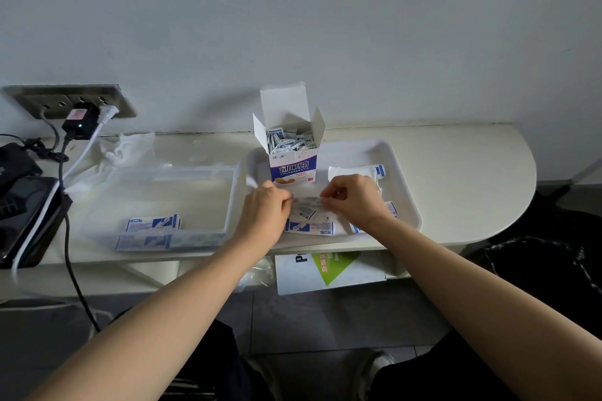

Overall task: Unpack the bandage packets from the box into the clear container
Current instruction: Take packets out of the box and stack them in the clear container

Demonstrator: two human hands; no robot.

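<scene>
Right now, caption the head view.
Left hand and right hand pinch a packet over the tray by the open box; more packets lie in the clear container.

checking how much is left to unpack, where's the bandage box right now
The open bandage box stands upright at the back left of the white tray, mid-frame in the head view, just right of the clear container.

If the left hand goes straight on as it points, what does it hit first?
Beyond the packet the left hand pinches, probably the bandage box upright in the white tray; depth unclear.
</scene>
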